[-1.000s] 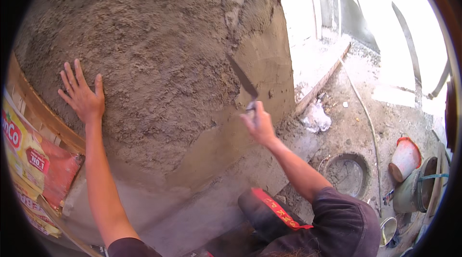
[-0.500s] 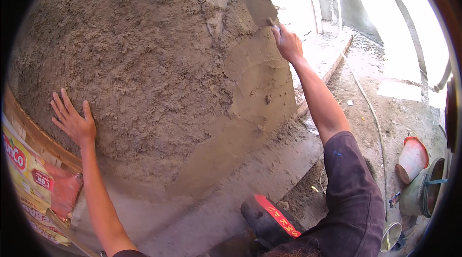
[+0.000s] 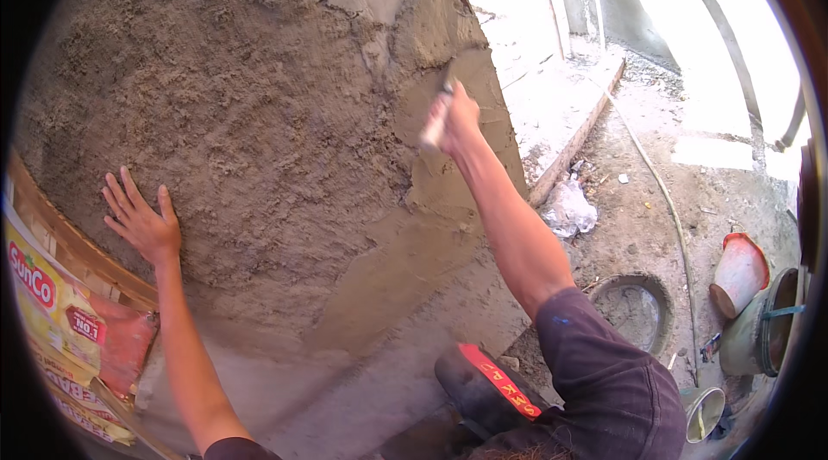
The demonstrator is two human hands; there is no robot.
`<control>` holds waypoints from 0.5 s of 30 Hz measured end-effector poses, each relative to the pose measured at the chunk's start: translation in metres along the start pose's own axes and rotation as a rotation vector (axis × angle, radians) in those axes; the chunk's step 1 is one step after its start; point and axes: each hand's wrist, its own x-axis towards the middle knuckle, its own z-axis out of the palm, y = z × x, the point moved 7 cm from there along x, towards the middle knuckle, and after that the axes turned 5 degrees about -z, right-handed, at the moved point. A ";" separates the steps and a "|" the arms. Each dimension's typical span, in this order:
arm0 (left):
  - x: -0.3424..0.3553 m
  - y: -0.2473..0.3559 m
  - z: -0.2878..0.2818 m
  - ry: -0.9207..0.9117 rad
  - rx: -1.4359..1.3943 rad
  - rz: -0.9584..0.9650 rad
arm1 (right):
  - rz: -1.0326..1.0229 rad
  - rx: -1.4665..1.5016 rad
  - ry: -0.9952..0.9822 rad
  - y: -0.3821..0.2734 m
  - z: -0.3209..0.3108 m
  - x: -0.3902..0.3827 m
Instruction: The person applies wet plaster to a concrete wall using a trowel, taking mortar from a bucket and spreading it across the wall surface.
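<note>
My right hand (image 3: 459, 122) is closed round the handle of a trowel (image 3: 435, 124), near the right edge of a mortar-covered wall (image 3: 250, 106). The trowel's blade is turned nearly edge-on and mostly hidden by the hand. Close to it lies a smoother band of wet mortar (image 3: 448, 180) that runs down to the wall's lower part. My left hand (image 3: 148, 223) rests flat with spread fingers against the rough mortar at the left, holding nothing. Coarse, lumpy texture covers most of the wall's middle.
Printed plastic sacking (image 3: 65, 313) and a curved wooden edge (image 3: 82, 244) stand at the left. On the right are a round basin (image 3: 662, 309), a red-rimmed pail (image 3: 737, 279), a larger bucket (image 3: 746, 344), a hose (image 3: 664, 193) and a crumpled plastic bag (image 3: 571, 208).
My right hand has moved down and left with the trowel, away from the upper edge of the wall. The left hand stays on the wall. The basin has come into view beside my right arm.
</note>
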 end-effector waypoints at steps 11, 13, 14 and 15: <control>0.004 0.001 0.002 -0.002 0.018 -0.012 | -0.342 -0.490 -0.188 -0.092 0.142 0.059; 0.000 -0.002 0.001 -0.009 0.014 -0.003 | -0.709 -1.177 -0.177 -0.093 0.119 0.050; 0.000 -0.006 -0.001 -0.007 0.024 0.000 | -0.701 -1.352 -0.152 -0.091 0.098 0.038; 0.000 -0.008 -0.002 -0.007 0.029 0.003 | -0.693 -1.527 -0.121 -0.095 0.079 0.033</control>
